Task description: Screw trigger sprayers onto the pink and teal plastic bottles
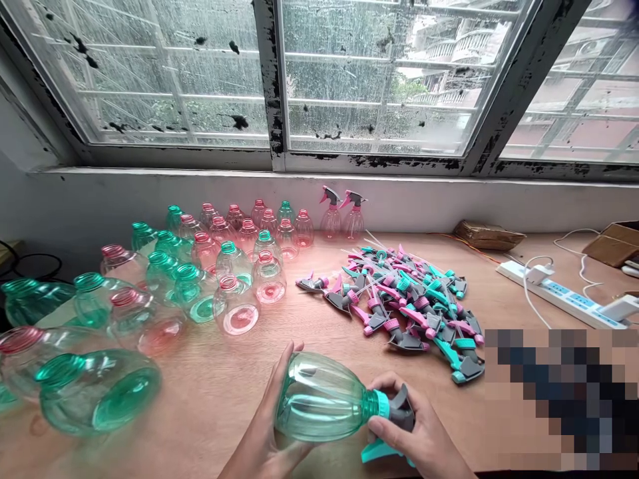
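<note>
A clear green spray bottle [324, 397] lies on its side in the air between my hands, near the table's front edge. My left hand [279, 419] is wrapped around its base end. At the neck, my right hand [404, 426] grips the turquoise collar and grey spray head [401, 407], which sits on the bottle mouth. A turquoise trigger [378, 450] sticks out below the right fingers. Whether the collar is fully tightened I cannot tell.
Several open green and pink bottles [269, 276] stand on the left of the table. A pile of pink, turquoise and grey spray heads [409, 299] lies at centre right. Two pink bottles with spray heads [353, 216] stand by the wall. A white power strip [564, 293] lies right.
</note>
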The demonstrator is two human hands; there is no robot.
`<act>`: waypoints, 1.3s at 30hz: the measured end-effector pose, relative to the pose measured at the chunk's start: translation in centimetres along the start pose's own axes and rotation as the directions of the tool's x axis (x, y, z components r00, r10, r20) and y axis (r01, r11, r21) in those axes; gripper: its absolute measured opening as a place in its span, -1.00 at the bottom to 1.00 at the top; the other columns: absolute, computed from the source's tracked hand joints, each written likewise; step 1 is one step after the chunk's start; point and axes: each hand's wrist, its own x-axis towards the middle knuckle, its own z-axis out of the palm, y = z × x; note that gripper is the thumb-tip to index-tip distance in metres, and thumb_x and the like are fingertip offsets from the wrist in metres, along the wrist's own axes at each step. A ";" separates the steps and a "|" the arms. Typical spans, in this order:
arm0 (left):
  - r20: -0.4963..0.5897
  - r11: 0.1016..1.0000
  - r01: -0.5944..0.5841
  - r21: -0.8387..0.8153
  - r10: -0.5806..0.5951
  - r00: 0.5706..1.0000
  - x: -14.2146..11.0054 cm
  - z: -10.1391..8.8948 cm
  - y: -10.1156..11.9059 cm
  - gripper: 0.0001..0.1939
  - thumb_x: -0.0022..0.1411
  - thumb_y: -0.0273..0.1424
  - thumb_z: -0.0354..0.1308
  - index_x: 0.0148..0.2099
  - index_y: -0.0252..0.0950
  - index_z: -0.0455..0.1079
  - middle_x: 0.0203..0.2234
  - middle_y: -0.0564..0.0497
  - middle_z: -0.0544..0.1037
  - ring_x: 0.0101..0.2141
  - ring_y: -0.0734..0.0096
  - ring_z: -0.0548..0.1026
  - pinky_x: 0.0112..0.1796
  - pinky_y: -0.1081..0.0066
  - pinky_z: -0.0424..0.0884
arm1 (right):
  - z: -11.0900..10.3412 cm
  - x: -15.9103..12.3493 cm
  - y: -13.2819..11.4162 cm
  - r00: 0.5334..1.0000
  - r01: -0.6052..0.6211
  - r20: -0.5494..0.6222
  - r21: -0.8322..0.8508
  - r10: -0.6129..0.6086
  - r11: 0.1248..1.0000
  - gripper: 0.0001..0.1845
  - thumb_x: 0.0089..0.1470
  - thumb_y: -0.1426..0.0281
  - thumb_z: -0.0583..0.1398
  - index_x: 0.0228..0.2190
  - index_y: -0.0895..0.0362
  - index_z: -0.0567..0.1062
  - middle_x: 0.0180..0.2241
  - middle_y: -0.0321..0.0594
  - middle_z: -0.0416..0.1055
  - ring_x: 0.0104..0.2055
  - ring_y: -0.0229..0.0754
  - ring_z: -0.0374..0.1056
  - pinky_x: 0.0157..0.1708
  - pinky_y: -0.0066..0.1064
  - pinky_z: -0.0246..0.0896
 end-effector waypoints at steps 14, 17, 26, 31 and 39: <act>0.061 0.998 0.052 -0.023 -0.051 0.997 -0.5 -0.4 0.1 0.08 0.22 -0.18 0.41 0.54 0.06 -0.22 0.53 0.00 -0.10 0.47 -0.04 -0.09 0.43 0.05 -0.16 | -0.2 0.1 0.1 1.000 -0.007 0.008 -0.010 0.007 1.000 -0.49 -0.04 0.06 0.48 -0.21 0.12 0.51 -0.44 -0.30 0.48 -0.42 -0.17 0.37 -0.41 -0.39 0.26; 0.043 0.999 0.041 -0.015 -0.040 0.998 -0.3 -0.3 0.2 0.05 0.22 -0.17 0.41 0.53 0.09 -0.20 0.52 0.01 -0.08 0.46 -0.05 -0.04 0.43 0.02 -0.18 | -0.2 0.1 0.1 1.000 -0.016 0.013 -0.021 0.017 1.000 -0.49 -0.02 0.05 0.47 -0.20 0.13 0.51 -0.45 -0.29 0.49 -0.41 -0.16 0.38 -0.40 -0.37 0.27; -0.019 1.000 0.018 -0.009 -0.018 1.000 -0.4 0.1 0.1 0.05 0.20 -0.14 0.41 0.51 0.20 -0.18 0.50 0.06 0.00 0.43 -0.11 0.06 0.42 -0.03 -0.17 | -0.2 -0.1 -0.1 1.000 -0.003 -0.004 -0.033 0.003 0.999 -0.50 0.00 0.07 0.47 -0.19 0.13 0.52 -0.45 -0.32 0.46 -0.41 -0.18 0.38 -0.39 -0.38 0.28; -0.001 0.995 0.043 -0.088 -0.043 0.999 -0.4 -0.2 -0.2 0.09 0.18 -0.10 0.42 0.53 0.05 -0.18 0.52 0.00 -0.05 0.46 -0.08 -0.05 0.42 0.01 -0.16 | -0.1 -0.1 -0.1 1.000 -0.009 -0.004 -0.019 0.009 1.000 -0.50 -0.04 0.07 0.48 -0.21 0.13 0.53 -0.44 -0.31 0.45 -0.41 -0.19 0.37 -0.39 -0.38 0.29; -0.044 0.999 0.040 -0.002 -0.040 0.998 0.0 0.1 0.5 -0.04 0.22 -0.15 0.39 0.50 0.12 -0.06 0.50 0.01 0.03 0.43 -0.05 0.07 0.42 0.01 -0.10 | -0.1 -0.1 -0.1 1.000 -0.015 -0.011 -0.045 0.014 0.999 -0.50 -0.02 0.05 0.47 -0.21 0.13 0.52 -0.46 -0.32 0.45 -0.42 -0.17 0.36 -0.40 -0.37 0.26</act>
